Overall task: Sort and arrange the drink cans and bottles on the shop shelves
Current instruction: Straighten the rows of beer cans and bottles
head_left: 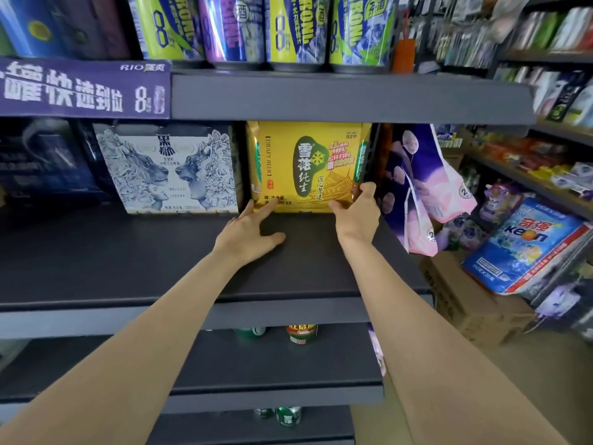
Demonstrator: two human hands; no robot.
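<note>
— Where's the yellow beer pack (308, 165)?
— Back of the middle shelf (160, 258), beside the white lion pack (167, 168).
— Grip?
— Right hand (356, 213) clasps its lower right corner; left hand's (247, 229) straight fingers touch its lower left.

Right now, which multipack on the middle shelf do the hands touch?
The yellow beer pack: left hand touches its bottom edge, right hand grips its lower right corner. The white lion-print pack sits untouched.

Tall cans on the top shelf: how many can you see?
4, side by side: a green can at left, a purple can, a yellow can, another green can at right. More may stand hidden behind.
</note>
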